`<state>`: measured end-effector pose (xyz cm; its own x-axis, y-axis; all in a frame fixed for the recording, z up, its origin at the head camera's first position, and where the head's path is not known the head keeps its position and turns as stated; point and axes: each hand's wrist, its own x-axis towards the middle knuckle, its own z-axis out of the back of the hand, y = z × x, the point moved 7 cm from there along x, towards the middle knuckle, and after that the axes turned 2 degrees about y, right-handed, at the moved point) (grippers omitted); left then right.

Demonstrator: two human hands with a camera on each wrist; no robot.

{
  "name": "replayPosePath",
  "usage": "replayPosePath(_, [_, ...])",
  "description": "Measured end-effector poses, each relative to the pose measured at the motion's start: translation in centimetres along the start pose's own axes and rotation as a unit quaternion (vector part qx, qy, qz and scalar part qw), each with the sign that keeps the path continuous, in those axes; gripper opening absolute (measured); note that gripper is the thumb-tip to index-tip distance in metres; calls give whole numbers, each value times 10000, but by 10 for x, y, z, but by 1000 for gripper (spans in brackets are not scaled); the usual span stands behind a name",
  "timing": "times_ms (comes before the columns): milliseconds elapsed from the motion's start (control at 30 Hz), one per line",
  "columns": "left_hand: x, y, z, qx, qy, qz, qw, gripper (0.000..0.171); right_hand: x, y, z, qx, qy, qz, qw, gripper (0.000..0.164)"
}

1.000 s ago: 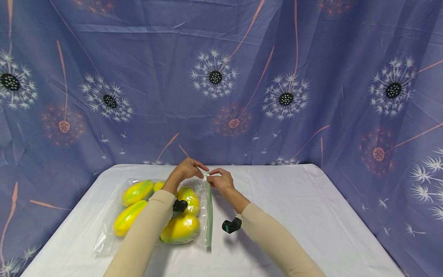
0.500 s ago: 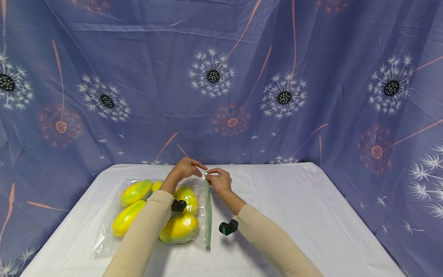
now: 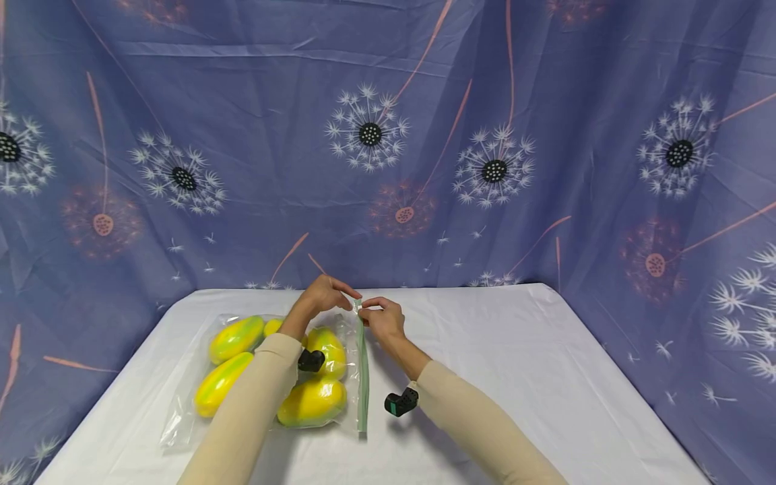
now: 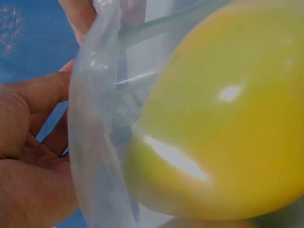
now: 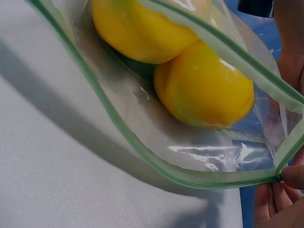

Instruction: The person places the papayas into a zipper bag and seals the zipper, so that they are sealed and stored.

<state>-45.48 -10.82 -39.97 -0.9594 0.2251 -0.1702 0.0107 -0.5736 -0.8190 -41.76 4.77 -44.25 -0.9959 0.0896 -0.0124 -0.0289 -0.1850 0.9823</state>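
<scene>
A large clear zip bag (image 3: 180, 421) with a green zip strip (image 3: 363, 391) lies flat, holding several yellow-green oblong fruits (image 3: 312, 401) that look like papayas. Its mouth faces right; in the right wrist view the two green strips (image 5: 121, 130) stand apart along most of their length. At the far corner of the mouth, my right hand (image 3: 386, 319) pinches the strip's end between thumb and finger. My left hand (image 3: 322, 295) holds the same corner from the left, index finger stretched toward the right hand. The bag's film partly hides the left fingertips in the left wrist view.
The bag rests on a white-covered table (image 3: 515, 357). Behind it and at the sides hangs a blue curtain (image 3: 273, 135) with dandelion prints. A black wrist camera (image 3: 401, 401) sits on the right sleeve, another black camera (image 3: 312, 360) on the left.
Both hands stay at the bag's far corner with almost the same grip. The whole scene shifts slightly left in the head view. The fruits keep their places in the bag.
</scene>
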Motion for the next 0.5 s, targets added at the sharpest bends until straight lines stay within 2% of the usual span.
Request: replayPosePath(500, [2,1,0,-63,8,40,10000,24,-1,-5,-1,261,98,-162,9995,14])
